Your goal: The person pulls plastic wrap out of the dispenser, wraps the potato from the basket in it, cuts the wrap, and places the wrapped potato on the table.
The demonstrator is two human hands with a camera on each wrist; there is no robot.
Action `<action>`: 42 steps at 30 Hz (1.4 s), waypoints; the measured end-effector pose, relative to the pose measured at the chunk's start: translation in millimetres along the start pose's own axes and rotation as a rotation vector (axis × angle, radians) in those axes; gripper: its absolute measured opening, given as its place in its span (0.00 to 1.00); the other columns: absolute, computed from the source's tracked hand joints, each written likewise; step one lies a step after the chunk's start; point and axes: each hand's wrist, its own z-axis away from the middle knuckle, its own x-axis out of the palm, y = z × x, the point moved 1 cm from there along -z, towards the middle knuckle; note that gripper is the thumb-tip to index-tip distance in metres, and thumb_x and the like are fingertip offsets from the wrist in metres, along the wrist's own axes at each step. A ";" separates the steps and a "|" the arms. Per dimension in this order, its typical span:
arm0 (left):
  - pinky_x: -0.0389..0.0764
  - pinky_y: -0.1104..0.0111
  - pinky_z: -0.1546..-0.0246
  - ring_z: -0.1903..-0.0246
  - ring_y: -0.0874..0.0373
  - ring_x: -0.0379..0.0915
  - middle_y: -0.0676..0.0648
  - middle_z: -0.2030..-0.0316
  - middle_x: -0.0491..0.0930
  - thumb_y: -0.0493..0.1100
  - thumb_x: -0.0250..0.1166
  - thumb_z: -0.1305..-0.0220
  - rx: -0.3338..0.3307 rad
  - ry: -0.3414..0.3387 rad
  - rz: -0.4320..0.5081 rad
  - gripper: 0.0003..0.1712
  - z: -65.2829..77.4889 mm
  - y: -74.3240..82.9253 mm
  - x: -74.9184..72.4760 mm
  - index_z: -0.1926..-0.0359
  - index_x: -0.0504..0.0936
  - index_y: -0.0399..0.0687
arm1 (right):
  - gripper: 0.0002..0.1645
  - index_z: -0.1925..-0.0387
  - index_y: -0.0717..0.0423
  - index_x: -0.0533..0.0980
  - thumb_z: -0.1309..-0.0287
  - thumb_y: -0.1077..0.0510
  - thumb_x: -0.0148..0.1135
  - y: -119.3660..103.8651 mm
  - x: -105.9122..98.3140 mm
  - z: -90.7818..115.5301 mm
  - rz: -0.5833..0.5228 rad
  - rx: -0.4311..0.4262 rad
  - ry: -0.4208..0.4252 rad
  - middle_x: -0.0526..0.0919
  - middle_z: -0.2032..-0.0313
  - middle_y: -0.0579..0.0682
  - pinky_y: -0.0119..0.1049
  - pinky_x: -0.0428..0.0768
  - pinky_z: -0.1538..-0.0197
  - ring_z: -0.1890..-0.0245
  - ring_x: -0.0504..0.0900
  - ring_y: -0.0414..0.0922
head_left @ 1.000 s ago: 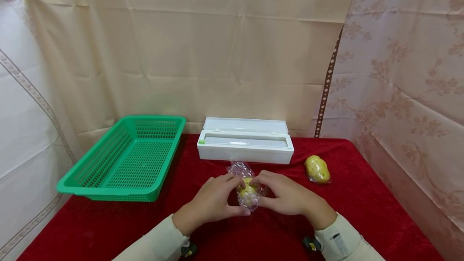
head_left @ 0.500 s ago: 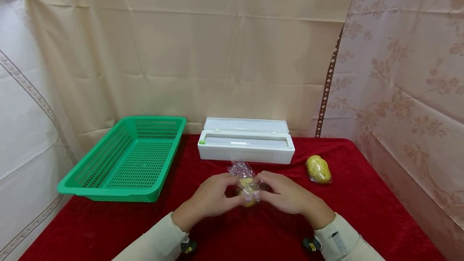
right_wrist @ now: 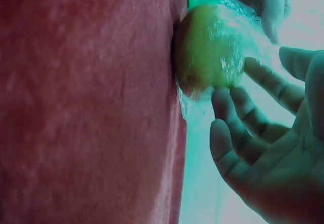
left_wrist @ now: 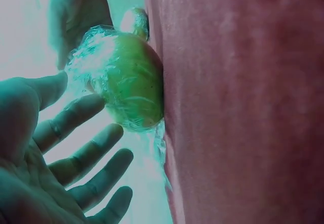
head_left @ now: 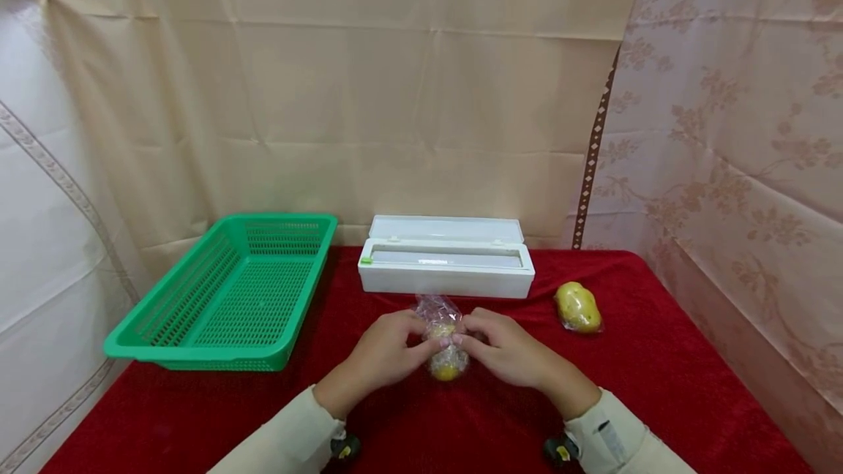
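Observation:
A yellow potato (head_left: 447, 372) sits on the red cloth between the two hands, under crinkled clear plastic wrap (head_left: 436, 306). The left hand (head_left: 388, 348) pinches the film at the potato's left side with thumb and index finger; its other fingers are spread in the left wrist view. From the right, the right hand (head_left: 510, 350) pinches the film too, several fingertips (right_wrist: 221, 100) right at the potato's side. Both thumb tips meet above the potato in the head view. A loose flap of wrap sticks out on the far side.
A second potato (head_left: 579, 308), wrapped in film, lies to the right. Behind the hands stands a white plastic-wrap dispenser box (head_left: 448, 283) with its lid raised. A green plastic basket (head_left: 197, 349) is at the left. Curtains hang around the red-covered table (head_left: 658, 386).
Both thumbs have moved inward and up over the potato, drawing film across its near side. The thumb tips now meet; the potato's near end shows below them. Basket, box and second potato stay put.

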 end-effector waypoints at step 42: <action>0.80 0.68 0.57 0.57 0.62 0.80 0.52 0.58 0.89 0.42 0.74 0.37 -0.114 -0.119 0.456 0.06 -32.2 -31.7 9.8 0.58 0.92 0.50 | 0.05 0.66 0.36 0.88 0.44 0.46 0.78 14.8 8.4 -9.1 -0.068 0.153 0.157 0.86 0.64 0.34 0.35 0.83 0.57 0.62 0.83 0.36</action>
